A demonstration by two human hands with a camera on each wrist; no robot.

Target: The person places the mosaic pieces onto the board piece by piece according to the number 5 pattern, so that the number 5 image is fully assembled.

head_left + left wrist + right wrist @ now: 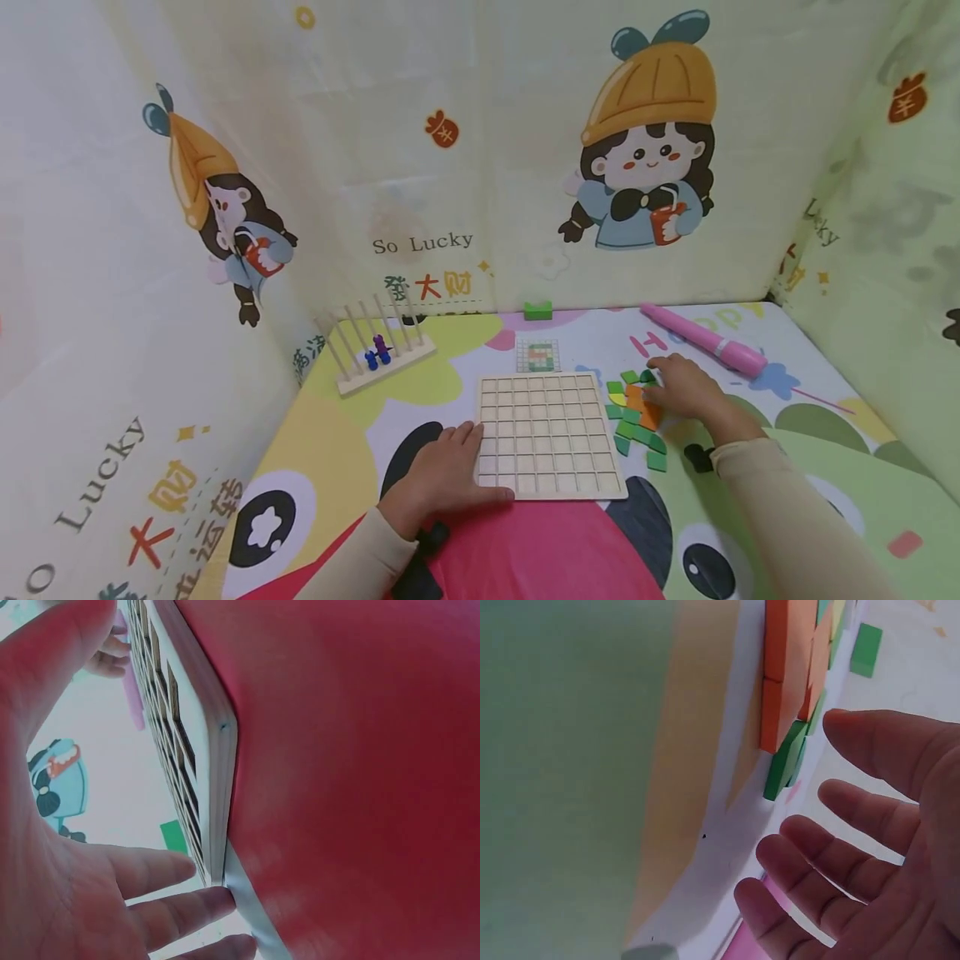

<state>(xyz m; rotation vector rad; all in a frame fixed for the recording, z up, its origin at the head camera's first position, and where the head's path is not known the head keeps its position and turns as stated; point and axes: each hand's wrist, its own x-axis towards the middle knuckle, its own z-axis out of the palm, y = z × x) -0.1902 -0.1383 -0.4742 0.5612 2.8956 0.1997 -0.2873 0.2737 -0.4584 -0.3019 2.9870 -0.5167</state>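
A square wooden grid board [546,435] lies flat on the patterned cloth. My left hand [442,473] rests at its near left corner, thumb along the front edge and the other fingers by the left side. In the left wrist view, those fingers [180,913] are extended at the board's edge [217,772]. My right hand [686,390] is over the far right part of a loose cluster of green tiles [657,461], orange tiles [649,416] and a yellow piece. The right wrist view shows its fingers loosely bent and holding nothing, near a green tile [786,761].
A small coloured pattern card [538,356] lies behind the board. At the back stand a green block [537,311] and, left, a wooden peg rack [390,364] with blue and purple pieces. A pink pen-shaped stick [705,338] lies at back right. Printed curtains enclose the table.
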